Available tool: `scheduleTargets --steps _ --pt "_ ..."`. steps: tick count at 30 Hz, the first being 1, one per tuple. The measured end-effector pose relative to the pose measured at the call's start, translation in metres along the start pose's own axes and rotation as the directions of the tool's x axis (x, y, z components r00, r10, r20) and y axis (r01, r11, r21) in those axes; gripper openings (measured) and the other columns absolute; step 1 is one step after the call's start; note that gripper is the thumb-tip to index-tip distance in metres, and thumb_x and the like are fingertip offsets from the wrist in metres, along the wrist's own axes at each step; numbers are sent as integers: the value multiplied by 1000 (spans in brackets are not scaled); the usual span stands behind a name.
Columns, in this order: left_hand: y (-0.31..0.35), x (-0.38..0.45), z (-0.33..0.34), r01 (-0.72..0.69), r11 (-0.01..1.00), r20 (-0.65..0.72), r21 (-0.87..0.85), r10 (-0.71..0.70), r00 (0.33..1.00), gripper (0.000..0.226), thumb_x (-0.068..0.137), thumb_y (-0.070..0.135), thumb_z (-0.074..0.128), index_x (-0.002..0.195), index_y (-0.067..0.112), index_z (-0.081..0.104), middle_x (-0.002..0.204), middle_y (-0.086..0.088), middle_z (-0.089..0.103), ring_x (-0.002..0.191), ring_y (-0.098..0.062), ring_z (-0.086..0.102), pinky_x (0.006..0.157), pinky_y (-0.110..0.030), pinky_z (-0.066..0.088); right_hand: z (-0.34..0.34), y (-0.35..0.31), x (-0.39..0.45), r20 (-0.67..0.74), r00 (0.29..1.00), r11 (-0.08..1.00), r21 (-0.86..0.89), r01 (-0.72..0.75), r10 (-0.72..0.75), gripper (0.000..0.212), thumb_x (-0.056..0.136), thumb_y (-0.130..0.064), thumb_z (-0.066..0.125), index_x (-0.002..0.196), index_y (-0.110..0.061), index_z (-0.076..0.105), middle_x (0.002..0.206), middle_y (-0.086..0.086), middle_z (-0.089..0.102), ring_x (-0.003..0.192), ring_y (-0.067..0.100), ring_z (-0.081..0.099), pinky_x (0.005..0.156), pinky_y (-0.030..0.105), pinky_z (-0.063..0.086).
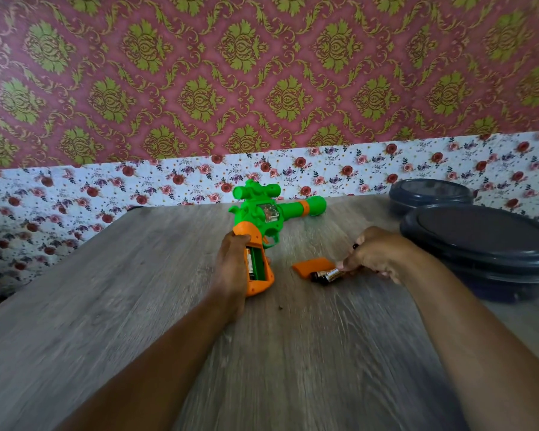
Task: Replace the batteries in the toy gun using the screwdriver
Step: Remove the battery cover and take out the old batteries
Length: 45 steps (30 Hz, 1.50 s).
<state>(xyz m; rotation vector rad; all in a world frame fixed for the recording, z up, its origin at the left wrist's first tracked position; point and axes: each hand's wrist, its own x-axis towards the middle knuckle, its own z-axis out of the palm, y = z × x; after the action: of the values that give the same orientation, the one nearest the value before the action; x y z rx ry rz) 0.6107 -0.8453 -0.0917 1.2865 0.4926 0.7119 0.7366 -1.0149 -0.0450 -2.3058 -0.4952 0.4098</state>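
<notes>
The toy gun (263,219) lies on the wooden bench (137,306) with its orange handle toward the camera, the battery bay open; one battery (249,264) sits in the bay and the slot beside it looks bare. The left hand (232,269) has its grip wrapped round the handle. Just right, the removed orange cover (311,266) rests flat, touching loose batteries (325,275) that the right hand (377,255) pinches at, something dark also tucked in its grip. Judging so, swapping is midway; closing remains. No label reads clearly.

Head view looks forward and down, close over the table (137,306).
</notes>
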Motion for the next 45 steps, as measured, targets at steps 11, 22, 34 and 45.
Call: scheduleTargets --steps 11,22,34,45 --pt "-1 0 -3 16 1000 5 2 -16 1000 39 97 35 38 126 11 48 91 -14 61 77 -23 62 66 -33 52 11 3 8 -44 999 990 -140 -2 -4 42 70 -23 78 102 -5 58 99 12 61 96 27 58 72 29 44" --pt "3 -2 4 108 991 33 -84 -105 994 59 97 46 25 128 3 52 95 -19 63 81 -27 61 72 -34 48 68 -43 -34 -297 672 730 -163 664 -678 17 93 -20 52 86 -13 66 74 1 61 79 24 48 63 31 30" --pt "0 -1 2 55 998 51 -20 -54 997 53 98 45 26 131 10 49 100 -16 62 77 -20 61 63 -30 47 65 -46 -35 -359 655 624 215 751 -665 18 92 -24 55 86 -12 67 79 3 69 74 16 62 68 32 47" --pt "6 -7 5 -29 999 52 32 27 998 50 91 45 35 114 8 58 105 -22 65 90 -32 63 77 -41 49 83 -41 -30 -265 706 636 309 707 -657 18 92 -22 55 92 -12 69 82 -1 69 74 8 62 70 34 52"
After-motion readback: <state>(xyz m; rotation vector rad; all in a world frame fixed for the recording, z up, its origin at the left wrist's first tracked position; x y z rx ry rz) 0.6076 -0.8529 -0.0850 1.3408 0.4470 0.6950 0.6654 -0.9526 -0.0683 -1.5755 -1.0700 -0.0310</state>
